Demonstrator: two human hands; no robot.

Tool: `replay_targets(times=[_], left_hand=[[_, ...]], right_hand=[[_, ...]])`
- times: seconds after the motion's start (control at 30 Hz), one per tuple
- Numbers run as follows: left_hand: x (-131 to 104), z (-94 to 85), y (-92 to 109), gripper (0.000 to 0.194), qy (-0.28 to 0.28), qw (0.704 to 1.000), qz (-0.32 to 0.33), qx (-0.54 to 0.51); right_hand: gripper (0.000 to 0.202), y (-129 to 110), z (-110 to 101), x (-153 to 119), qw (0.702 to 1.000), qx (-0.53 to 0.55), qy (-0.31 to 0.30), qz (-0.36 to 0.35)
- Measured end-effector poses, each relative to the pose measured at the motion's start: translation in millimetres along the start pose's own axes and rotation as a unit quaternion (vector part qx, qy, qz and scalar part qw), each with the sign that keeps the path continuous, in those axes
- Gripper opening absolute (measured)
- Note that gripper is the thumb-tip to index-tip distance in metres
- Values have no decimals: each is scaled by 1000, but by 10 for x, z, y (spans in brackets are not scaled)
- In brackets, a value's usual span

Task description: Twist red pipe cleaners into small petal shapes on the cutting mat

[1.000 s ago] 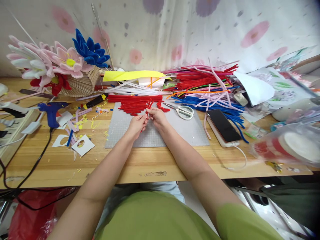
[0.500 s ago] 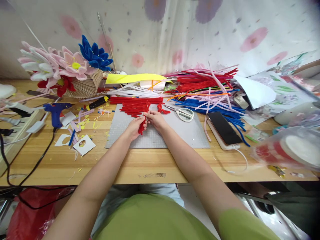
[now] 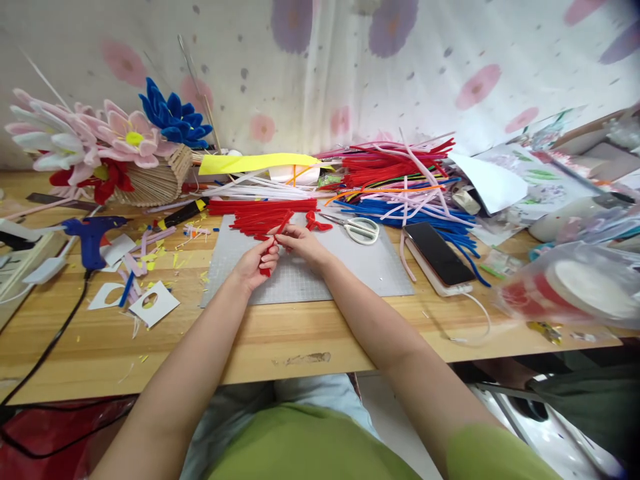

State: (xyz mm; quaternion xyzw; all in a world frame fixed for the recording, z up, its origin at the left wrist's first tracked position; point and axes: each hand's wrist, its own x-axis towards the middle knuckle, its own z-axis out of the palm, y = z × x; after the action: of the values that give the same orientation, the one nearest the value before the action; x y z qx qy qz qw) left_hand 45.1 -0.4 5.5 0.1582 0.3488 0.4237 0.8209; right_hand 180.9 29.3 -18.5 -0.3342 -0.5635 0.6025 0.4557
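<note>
1. My left hand (image 3: pixel 257 265): fingers curled closed round a red fuzzy piece (image 3: pixel 265 272), one end poking out below.
2. My right hand (image 3: pixel 301 243): thumb and fingertips pinched at the same piece's upper part; exact grip too small to tell.
3. Held piece is above the grey mat (image 3: pixel 370 273), near its middle.
4. Just beyond my hands: red strips (image 3: pixel 255 219), piled; looped red piece (image 3: pixel 318 223) right of them.
5. Scissors (image 3: pixel 364 231) beside the loop, on mat.
6. Farther out: phone (image 3: pixel 439 253) right, blue glue gun (image 3: pixel 93 240) left.
</note>
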Motion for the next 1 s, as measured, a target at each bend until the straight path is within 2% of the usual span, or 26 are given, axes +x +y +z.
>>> replay_targets(times=[0.07,0.23,0.43,0.57,0.67,0.7,0.73,0.83,0.9,0.93,0.97,1.0], left_hand=[[-33,-33,28,27,-22,999,-25,-26],[-78,-42,33,24,-60,995,-62,-52],[-112,-26,45,22,-56,993,-83,-57],[-76,-39,43,20,-42,997,-58,-7],[-33,-47,-5,15,20,987,43,154],[-23,-49,-30,13,50,967,97,231],[-15,-51,-56,13,80,935,154,310],[1,-56,-133,12,163,789,319,499],[20,-57,-169,12,192,712,378,560],[34,-58,-181,13,200,692,390,573],[50,-60,-188,12,201,688,390,578],[67,-62,-191,12,196,700,381,571]], right_hand=[[23,-10,-42,1,999,-37,-26,-4],[18,-61,-83,6,996,-84,-25,-21],[22,-117,-58,-25,993,-105,-55,-24],[22,-131,-32,-36,992,-118,-41,-12],[18,-106,-10,-16,990,-142,-10,-5],[16,-87,-2,-3,988,-157,5,-5],[15,-63,6,12,984,-174,23,-6],[15,18,23,63,974,-215,76,-8],[15,55,20,88,969,-227,97,-4],[14,63,12,94,967,-232,101,-1],[15,62,-1,94,967,-235,99,2],[15,51,-18,90,969,-230,91,1]])
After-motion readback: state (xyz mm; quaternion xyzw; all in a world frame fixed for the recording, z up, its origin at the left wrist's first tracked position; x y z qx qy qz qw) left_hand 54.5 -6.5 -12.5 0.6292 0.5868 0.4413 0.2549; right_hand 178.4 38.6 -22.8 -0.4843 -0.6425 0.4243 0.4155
